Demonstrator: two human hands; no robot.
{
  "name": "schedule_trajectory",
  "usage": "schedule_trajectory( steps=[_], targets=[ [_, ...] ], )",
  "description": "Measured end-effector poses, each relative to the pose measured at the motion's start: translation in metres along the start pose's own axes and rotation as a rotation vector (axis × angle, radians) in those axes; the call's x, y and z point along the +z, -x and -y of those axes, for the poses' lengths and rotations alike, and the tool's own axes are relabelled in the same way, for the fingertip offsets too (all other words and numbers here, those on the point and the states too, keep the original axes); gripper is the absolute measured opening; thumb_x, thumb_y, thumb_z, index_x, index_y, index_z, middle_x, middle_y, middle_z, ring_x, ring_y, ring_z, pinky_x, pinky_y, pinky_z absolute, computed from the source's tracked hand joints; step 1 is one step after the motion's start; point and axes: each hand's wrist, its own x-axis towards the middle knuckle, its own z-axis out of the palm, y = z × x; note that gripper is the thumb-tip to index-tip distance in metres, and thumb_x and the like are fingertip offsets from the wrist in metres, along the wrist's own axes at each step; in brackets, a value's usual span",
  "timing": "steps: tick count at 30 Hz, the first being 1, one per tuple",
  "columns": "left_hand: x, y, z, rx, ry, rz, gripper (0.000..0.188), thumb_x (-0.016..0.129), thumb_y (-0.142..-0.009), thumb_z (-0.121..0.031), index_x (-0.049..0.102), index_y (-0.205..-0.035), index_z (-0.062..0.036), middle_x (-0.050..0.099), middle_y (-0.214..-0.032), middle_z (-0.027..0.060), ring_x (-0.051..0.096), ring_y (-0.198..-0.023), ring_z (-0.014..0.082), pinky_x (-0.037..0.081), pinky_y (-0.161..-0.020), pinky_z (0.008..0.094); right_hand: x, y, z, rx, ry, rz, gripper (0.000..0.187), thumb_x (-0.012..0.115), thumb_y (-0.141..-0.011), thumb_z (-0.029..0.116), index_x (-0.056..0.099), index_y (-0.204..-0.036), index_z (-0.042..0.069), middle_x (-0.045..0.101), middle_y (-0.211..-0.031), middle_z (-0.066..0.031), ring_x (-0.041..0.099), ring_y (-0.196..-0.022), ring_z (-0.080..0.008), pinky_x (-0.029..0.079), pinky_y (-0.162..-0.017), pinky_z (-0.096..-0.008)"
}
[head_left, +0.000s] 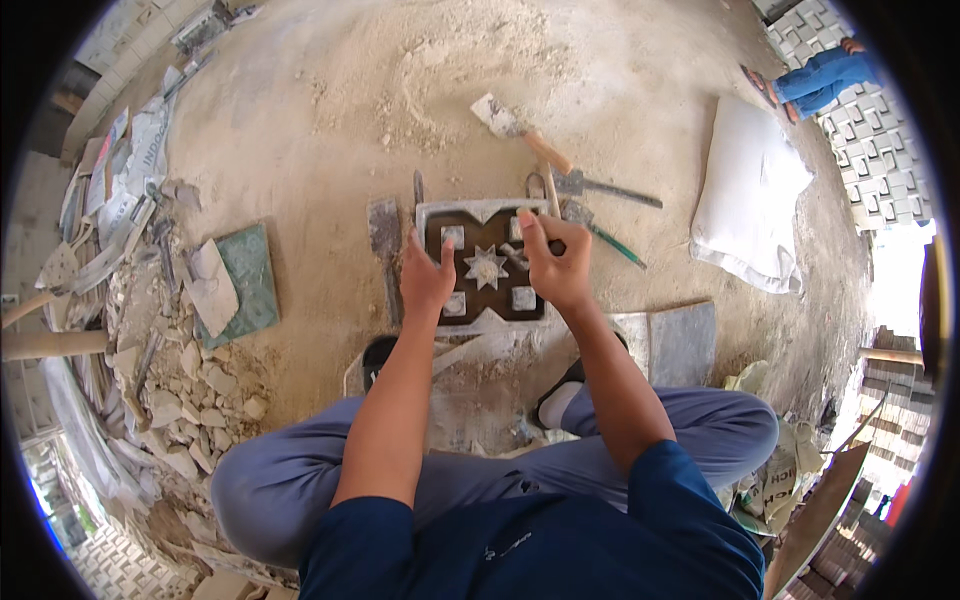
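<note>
A square mould (487,318) lies flat on the dusty ground before me, with a pale rim, dark recesses, small pale corner blocks and a star-shaped piece (486,268) at its centre. My left hand (428,275) straddles the left wall of the mould, thumb on the inner side and fingers along the outer side. Over the upper right corner is my right hand (556,262), its fingers curled in and thumb pressed to them. Whatever the right fingers hold is hidden. A flat-bladed metal tool (384,225) lies just left of the mould.
A wooden-handled trowel (548,150), a dark flat tool (620,192) and a green-handled tool (618,246) lie beyond the mould. A white sack (748,195) is at right, near another person's legs (825,82). Rubble (205,400) and a green board (250,280) lie left.
</note>
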Motion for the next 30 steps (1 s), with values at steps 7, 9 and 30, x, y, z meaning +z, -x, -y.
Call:
schedule_trajectory(
  steps=[7,9,30],
  targets=[
    [-0.002,-0.001,-0.007,-0.008,0.02,0.015,0.083,0.052,-0.095,-0.059,0.03,-0.153,-0.0033,0.047,-0.145,0.0282,0.049,-0.131,0.0444,0.044,-0.105,0.0511,-0.006,0.014,0.004,0.013,-0.069,-0.154,0.045,0.06,-0.101,0.015,0.049,-0.059,0.001,0.039,-0.051,0.0043,0.035,-0.051,-0.0027,0.021,-0.044,-0.0277],
    [-0.004,-0.003,0.0,0.002,0.0,-0.011,0.083,0.053,-0.095,-0.058,0.03,-0.152,-0.0028,0.046,-0.145,0.0284,0.049,-0.131,0.0446,0.044,-0.105,0.0513,-0.011,0.019,0.01,-0.032,-0.143,-0.136,0.044,0.059,-0.101,0.014,0.048,-0.06,0.001,0.039,-0.053,0.0046,0.034,-0.052,-0.0025,0.021,-0.045,-0.0278],
    [0.001,0.001,-0.01,-0.003,0.017,0.016,0.084,0.052,-0.095,-0.06,0.032,-0.151,-0.0014,0.048,-0.144,0.0271,0.05,-0.131,0.0429,0.044,-0.106,0.0501,-0.026,0.013,-0.029,0.028,-0.025,-0.005,0.044,0.056,-0.103,0.017,0.05,-0.061,0.003,0.046,-0.056,0.0044,0.039,-0.054,-0.0034,0.026,-0.047,-0.0266]
  ],
)
